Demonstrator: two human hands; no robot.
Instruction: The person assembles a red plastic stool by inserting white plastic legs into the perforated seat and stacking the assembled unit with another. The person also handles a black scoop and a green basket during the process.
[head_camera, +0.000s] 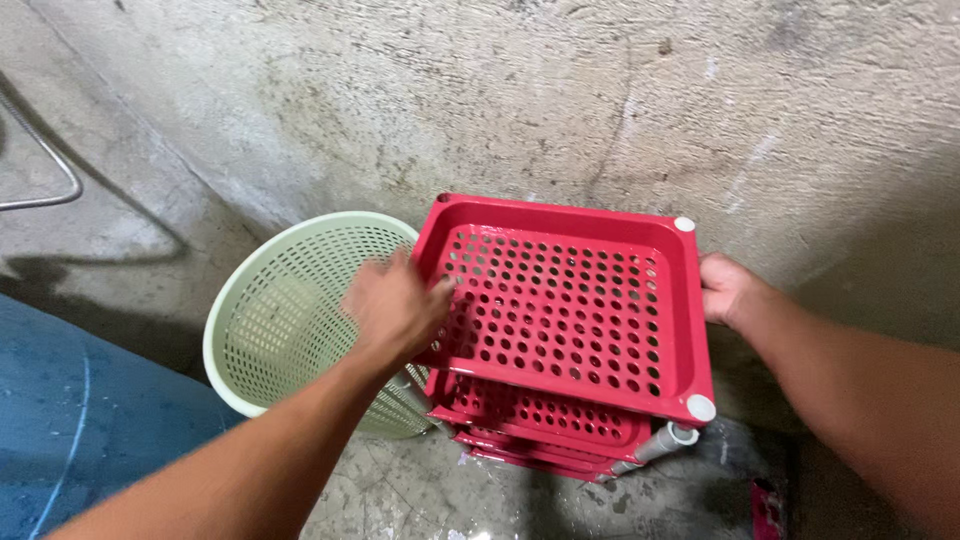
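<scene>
1. My left hand (395, 305) and right hand (728, 288) take the red perforated rack (570, 305) from opposite sides, which, as I judge it, keeps the stacked tiers from tipping or twisting.
2. The rack stands on the wet concrete floor (400, 490) close against the wall (520, 90), its top tray between my two sets of fingers and its lower tiers under them.
3. My left fingers are curled narrow over the tray's left rim, but they are blurred, so how firmly they close I cannot tell.
4. My right fingers wrap the tray's right edge; only the knuckles and back of the hand show, and the tips are hidden behind the rim.
5. The pale green mesh basket (290, 320) stands just beside the rack, under and to the outside of my left fingers.
6. Both forearms reach forward and down, the left crossing over the basket's rim, the right coming in from the outer side with the wrist nearly straight.
7. A grey leg tube (668, 443) sticks out below the tray's near right corner, below my right fingers.
</scene>
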